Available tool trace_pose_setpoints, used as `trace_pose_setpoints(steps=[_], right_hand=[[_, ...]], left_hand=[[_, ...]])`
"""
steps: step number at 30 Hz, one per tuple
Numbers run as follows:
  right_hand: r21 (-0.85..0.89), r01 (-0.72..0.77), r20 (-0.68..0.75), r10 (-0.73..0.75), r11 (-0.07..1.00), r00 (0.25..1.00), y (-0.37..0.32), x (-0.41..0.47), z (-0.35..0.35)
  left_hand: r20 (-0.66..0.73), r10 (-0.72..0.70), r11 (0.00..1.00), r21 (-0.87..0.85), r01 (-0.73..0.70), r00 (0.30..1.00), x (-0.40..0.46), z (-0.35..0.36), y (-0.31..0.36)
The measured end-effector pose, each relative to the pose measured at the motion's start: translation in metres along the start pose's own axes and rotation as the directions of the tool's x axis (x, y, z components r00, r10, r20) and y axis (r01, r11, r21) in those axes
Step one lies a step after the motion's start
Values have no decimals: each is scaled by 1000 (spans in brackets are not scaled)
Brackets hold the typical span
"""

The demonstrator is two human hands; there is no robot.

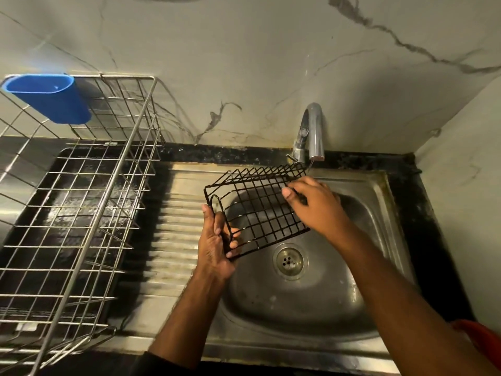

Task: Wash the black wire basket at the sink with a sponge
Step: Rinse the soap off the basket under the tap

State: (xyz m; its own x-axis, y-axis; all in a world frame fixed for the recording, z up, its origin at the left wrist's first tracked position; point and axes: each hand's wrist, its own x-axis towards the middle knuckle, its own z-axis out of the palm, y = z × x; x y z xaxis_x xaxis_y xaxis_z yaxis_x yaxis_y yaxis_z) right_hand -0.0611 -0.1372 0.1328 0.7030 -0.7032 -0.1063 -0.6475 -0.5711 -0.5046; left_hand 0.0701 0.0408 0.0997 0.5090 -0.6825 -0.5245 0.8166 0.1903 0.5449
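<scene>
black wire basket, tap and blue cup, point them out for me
black wire basket (260, 210), head view, on its grid wall
tap (314, 126), head view, on the curved spout
blue cup (58, 104), head view, on its front face

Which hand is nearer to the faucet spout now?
Right. The right hand holds the black wire basket at its far end, just below the faucet. The left hand grips the near-left end, farther away.

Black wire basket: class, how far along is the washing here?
Done: nothing clearly. In hand: the left hand and right hand hold the black wire basket over the sink beside the tap. Left: no sponge is visible, so scrubbing and rinsing likely remain.
</scene>
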Motion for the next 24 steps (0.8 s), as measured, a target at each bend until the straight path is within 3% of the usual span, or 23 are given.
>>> trace_pose_setpoints(steps=[4, 6, 8, 10, 12, 13, 15, 17, 19, 21, 22, 24], right_hand=[[5, 116, 46, -116, 993, 992, -1, 12, 2], [194, 136, -184, -100, 972, 978, 9, 14, 2], [329, 86, -368, 44, 940, 929, 16, 12, 3], [264, 104, -265, -32, 959, 964, 10, 5, 9], [61, 209, -183, -194, 976, 964, 4, -4, 16], [37, 201, -209, -189, 979, 959, 4, -5, 14], [73, 59, -279, -36, 996, 960, 11, 1, 7], [73, -53, -196, 67, 996, 978, 13, 0, 8], [52, 45, -71, -41, 998, 997, 6, -8, 17], [5, 252, -9, -252, 968, 968, 2, -18, 19], [-5, 283, 5, -283, 959, 959, 6, -16, 18], [78, 67, 28, -69, 995, 997, 17, 0, 8]], left_hand=[[-64, 35, 998, -53, -38, 997, 0, 1, 0], [-99, 72, 993, -91, -81, 992, 0, 2, 5], [-115, 96, 986, -122, -110, 989, 0, 2, 10], [-119, 107, 983, -135, -123, 987, 0, 2, 12], [-113, 101, 985, -128, -116, 988, -1, 1, 13], [-108, 97, 986, -123, -110, 989, -1, 0, 12], [-104, 94, 987, -119, -106, 990, -3, -1, 8], [-105, 92, 988, -117, -104, 990, -3, 1, 5], [-106, 95, 987, -121, -108, 990, -2, 4, 6], [-98, 92, 987, -126, -104, 991, -2, 7, 8], [-92, 87, 987, -123, -98, 992, -2, 9, 7], [-73, 65, 994, -88, -72, 995, -4, 13, 4]])
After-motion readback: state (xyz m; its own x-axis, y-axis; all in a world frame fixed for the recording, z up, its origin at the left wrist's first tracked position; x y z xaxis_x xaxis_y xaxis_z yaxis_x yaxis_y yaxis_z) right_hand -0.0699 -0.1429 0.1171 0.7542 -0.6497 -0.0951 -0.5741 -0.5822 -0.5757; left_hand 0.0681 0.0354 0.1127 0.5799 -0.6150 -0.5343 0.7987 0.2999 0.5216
